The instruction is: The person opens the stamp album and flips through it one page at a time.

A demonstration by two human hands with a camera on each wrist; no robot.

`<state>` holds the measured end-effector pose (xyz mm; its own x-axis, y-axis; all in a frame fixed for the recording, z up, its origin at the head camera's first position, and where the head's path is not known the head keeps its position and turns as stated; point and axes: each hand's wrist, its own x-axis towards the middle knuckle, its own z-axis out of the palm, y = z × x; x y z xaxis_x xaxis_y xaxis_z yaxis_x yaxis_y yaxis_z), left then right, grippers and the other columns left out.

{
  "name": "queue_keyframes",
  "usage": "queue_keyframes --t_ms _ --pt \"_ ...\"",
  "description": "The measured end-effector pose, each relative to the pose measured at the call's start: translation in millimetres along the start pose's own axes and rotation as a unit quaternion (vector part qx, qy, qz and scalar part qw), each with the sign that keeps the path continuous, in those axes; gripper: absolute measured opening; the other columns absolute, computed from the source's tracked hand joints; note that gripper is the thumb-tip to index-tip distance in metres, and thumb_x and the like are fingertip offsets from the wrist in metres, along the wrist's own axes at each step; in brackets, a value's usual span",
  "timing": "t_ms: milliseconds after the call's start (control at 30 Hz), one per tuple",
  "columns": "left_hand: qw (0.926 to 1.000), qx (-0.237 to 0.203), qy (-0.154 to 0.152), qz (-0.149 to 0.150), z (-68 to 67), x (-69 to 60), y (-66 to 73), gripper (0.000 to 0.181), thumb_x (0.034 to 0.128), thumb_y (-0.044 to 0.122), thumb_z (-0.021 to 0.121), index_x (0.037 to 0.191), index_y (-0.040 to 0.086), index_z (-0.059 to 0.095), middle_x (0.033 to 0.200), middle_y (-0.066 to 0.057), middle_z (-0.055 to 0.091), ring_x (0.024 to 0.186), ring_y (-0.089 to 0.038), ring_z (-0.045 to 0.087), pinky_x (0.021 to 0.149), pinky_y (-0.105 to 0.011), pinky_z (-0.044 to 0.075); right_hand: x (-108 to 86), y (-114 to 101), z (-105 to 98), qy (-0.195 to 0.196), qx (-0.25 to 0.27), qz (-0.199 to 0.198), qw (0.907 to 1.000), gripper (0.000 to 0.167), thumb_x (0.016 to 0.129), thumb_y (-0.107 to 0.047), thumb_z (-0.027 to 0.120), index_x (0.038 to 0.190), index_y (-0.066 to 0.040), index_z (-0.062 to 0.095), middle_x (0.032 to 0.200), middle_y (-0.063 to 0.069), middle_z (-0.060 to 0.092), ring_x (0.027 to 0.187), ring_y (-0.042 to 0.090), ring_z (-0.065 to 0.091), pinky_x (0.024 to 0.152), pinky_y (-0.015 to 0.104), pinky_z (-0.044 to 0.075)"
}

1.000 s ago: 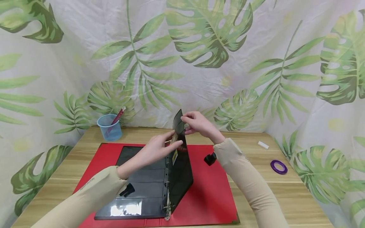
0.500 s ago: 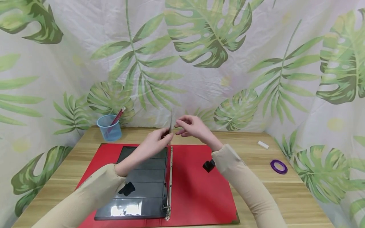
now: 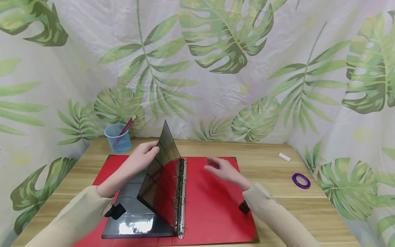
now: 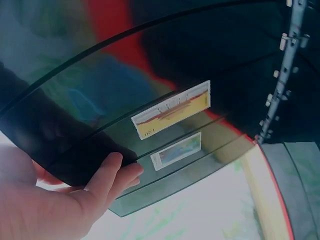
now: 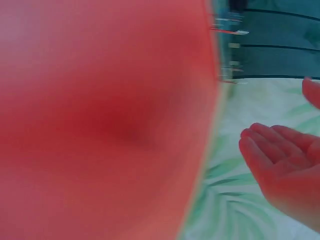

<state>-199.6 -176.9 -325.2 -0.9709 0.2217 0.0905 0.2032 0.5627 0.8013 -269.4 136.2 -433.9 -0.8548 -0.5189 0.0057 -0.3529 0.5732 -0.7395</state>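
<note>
A red ring binder (image 3: 213, 209) lies spread on the table, its metal ring spine (image 3: 182, 192) running down the middle. My left hand (image 3: 140, 159) pinches the outer edge of a black stamp album page (image 3: 162, 175), which stands tilted to the left over other black pages (image 3: 132, 195). Two stamps sit in this page's strips in the left wrist view: a yellow and red one (image 4: 175, 111) and a smaller, bluish-green one (image 4: 179, 151). Over the bare right cover hovers my right hand (image 3: 226, 171), fingers extended and holding nothing; the right wrist view is blurred.
At the back left stands a blue cup (image 3: 120, 139) with dark red pencils (image 3: 127, 127). On the right side of the wooden table lie a white eraser (image 3: 284, 157) and a purple roll of tape (image 3: 301, 180). A leaf-patterned cloth (image 3: 213, 85) hangs behind.
The page has swung from leaning right, through upright, over to the left with my left hand. My right hand has let go of it and moved right and down.
</note>
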Motion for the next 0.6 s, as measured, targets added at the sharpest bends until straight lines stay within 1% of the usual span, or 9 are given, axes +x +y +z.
queue_keyframes --t_ms 33,67,100,167,267,433,467,533,600 --pt "1.0 -0.006 -0.002 -0.003 -2.1 -2.2 -3.1 0.046 0.1036 0.013 0.035 0.145 -0.005 0.046 0.13 -0.026 0.061 0.118 -0.032 0.057 0.101 -0.049 0.047 -4.1 6 3 -0.007 -0.014 0.002 0.9999 0.061 0.098 -0.033 0.062 0.15 -0.006 0.043 0.152 0.01 0.049 0.138 0.029 0.05 0.111 0.047 0.044" --pt "1.0 -0.009 -0.002 -0.001 -4.1 -4.1 -6.0 0.046 0.1039 0.013 0.035 0.145 -0.005 0.045 0.14 -0.025 0.056 0.13 -0.032 0.05 0.108 -0.052 0.043 -7.6 11 6 -0.016 -0.03 0.0 0.9994 0.064 0.097 -0.035 0.062 0.151 -0.006 0.041 0.153 0.01 0.047 0.14 0.03 0.048 0.113 0.048 0.043" --pt "0.9999 -0.014 -0.003 -0.004 -5.9 -5.6 -8.9 0.046 0.1042 0.013 0.035 0.145 -0.005 0.045 0.147 -0.024 0.05 0.137 -0.034 0.045 0.111 -0.055 0.04 -10.5 16 9 -0.023 -0.05 -0.004 0.9985 0.067 0.097 -0.037 0.063 0.152 -0.006 0.039 0.155 0.011 0.045 0.142 0.031 0.045 0.114 0.049 0.041" --pt "0.9996 -0.024 -0.009 -0.011 -9.6 -8.1 -14.7 0.047 0.1045 0.013 0.035 0.146 -0.006 0.042 0.15 -0.025 0.045 0.141 -0.038 0.04 0.113 -0.058 0.036 -14.8 24 15 -0.04 -0.081 -0.008 0.9959 0.073 0.095 -0.039 0.065 0.153 -0.006 0.036 0.157 0.012 0.041 0.146 0.032 0.04 0.116 0.05 0.038" --pt "0.9988 -0.032 -0.023 -0.028 -14.5 -12.0 -23.3 0.05 0.1051 0.014 0.034 0.149 -0.009 0.034 0.155 -0.029 0.034 0.146 -0.044 0.03 0.115 -0.062 0.031 -19.3 34 22 -0.063 -0.123 -0.009 0.9903 0.081 0.092 -0.043 0.068 0.155 -0.007 0.032 0.16 0.012 0.036 0.149 0.033 0.034 0.118 0.05 0.035" --pt "0.9956 -0.062 -0.045 -0.055 -22.9 -20.8 -40.9 0.054 0.1066 0.016 0.034 0.15 -0.015 0.024 0.158 -0.035 0.022 0.148 -0.051 0.019 0.116 -0.066 0.025 -23.2 42 28 -0.092 -0.154 -0.021 0.9835 0.089 0.088 -0.046 0.071 0.156 -0.007 0.029 0.164 0.013 0.028 0.152 0.035 0.026 0.12 0.052 0.031" --pt "0.9948 -0.069 -0.046 -0.059 -24.3 -22.7 -44.9 0.053 0.1067 0.016 0.034 0.15 -0.015 0.025 0.158 -0.034 0.025 0.147 -0.049 0.023 0.116 -0.062 0.03 -23.7 43 28 -0.097 -0.157 -0.023 0.9825 0.09 0.088 -0.046 0.072 0.156 -0.007 0.028 0.164 0.013 0.027 0.153 0.035 0.024 0.12 0.053 0.031" --pt "0.9924 -0.093 -0.049 -0.064 -27.3 -27.0 -53.9 0.053 0.1071 0.017 0.034 0.149 -0.014 0.028 0.154 -0.032 0.034 0.141 -0.036 0.042 0.112 -0.049 0.042 -24.6 43 30 -0.105 -0.164 -0.027 0.9805 0.091 0.088 -0.047 0.072 0.156 -0.007 0.028 0.165 0.013 0.023 0.154 0.035 0.022 0.12 0.053 0.03" --pt "0.9865 -0.136 -0.054 -0.072 -29.8 -31.1 -63.3 0.05 0.1072 0.016 0.033 0.148 -0.013 0.032 0.141 -0.025 0.055 0.122 -0.021 0.061 0.099 -0.037 0.054 -25.1 45 31 -0.113 -0.173 -0.027 0.9781 0.091 0.088 -0.048 0.071 0.157 -0.008 0.027 0.166 0.012 0.021 0.154 0.034 0.02 0.12 0.053 0.031"
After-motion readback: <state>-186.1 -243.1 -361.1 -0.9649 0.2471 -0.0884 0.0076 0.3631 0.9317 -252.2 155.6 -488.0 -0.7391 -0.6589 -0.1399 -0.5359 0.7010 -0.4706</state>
